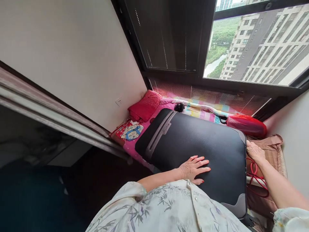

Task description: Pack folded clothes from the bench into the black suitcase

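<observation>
A large black suitcase (205, 135) with grey corner pieces lies flat on its back across the window seat. My left hand (193, 168) rests palm down on its front panel, fingers spread. At the suitcase's right edge, my right hand (255, 151) is curled closed against the side; its fingertips are partly hidden, so the exact part under them does not show. Just below that hand hangs a looped red cord (254, 175), beside a brown fabric bag (271, 148).
Beyond the suitcase lie a red pillow (146, 104), a checkered blanket (200, 108) and a shiny red bundle (247, 125). A patterned cloth piece (132, 132) sits at the left end. White walls and a dark-framed window (201, 77) close in the seat.
</observation>
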`<state>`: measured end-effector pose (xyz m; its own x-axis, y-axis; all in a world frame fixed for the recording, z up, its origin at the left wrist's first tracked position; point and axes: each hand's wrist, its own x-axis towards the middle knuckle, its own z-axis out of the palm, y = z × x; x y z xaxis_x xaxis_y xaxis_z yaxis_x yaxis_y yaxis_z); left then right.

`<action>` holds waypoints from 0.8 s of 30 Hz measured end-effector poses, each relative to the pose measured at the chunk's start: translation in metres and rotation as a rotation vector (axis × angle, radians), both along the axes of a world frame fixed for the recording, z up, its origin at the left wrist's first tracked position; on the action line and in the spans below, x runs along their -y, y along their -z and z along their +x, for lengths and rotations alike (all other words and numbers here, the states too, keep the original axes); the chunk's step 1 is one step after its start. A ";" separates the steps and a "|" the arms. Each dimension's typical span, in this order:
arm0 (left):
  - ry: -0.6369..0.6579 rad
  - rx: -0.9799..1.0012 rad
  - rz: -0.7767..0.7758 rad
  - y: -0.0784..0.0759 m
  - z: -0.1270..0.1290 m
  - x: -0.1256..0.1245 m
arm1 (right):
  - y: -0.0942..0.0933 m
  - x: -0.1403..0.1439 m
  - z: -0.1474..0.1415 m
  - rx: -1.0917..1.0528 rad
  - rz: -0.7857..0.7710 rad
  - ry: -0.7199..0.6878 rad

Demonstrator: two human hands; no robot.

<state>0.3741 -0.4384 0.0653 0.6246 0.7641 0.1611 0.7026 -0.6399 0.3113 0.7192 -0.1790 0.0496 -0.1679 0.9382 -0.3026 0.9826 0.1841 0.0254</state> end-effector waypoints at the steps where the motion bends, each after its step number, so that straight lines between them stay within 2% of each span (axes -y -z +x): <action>1: -0.023 0.054 0.002 -0.002 -0.005 -0.001 | -0.001 0.001 -0.001 0.000 -0.017 0.030; 3: -0.160 0.144 0.026 -0.008 -0.024 -0.007 | -0.002 0.001 -0.002 0.006 -0.051 0.086; 4: -0.282 0.165 0.043 -0.011 -0.040 -0.010 | -0.003 0.001 -0.003 0.013 -0.059 0.101; 8: -0.887 0.087 0.070 -0.023 -0.129 -0.026 | -0.006 0.000 -0.006 0.027 -0.080 0.130; 10: -1.023 0.046 0.046 -0.024 -0.169 -0.032 | -0.005 -0.001 -0.007 0.024 -0.083 0.132; 13: -1.116 0.080 0.001 -0.018 -0.200 -0.040 | -0.002 -0.002 -0.006 0.015 -0.070 0.146; 17: -1.254 0.277 0.024 -0.012 -0.210 -0.051 | -0.001 -0.001 -0.007 -0.019 -0.045 0.163; 20: -1.347 0.512 -0.189 -0.019 -0.225 -0.059 | -0.001 0.001 -0.008 0.007 -0.058 0.161; 22: -1.310 0.610 -0.371 -0.027 -0.240 -0.064 | -0.002 0.001 -0.008 0.025 -0.067 0.164; 24: -1.242 0.642 -0.477 -0.035 -0.253 -0.068 | -0.002 0.001 -0.009 0.036 -0.074 0.171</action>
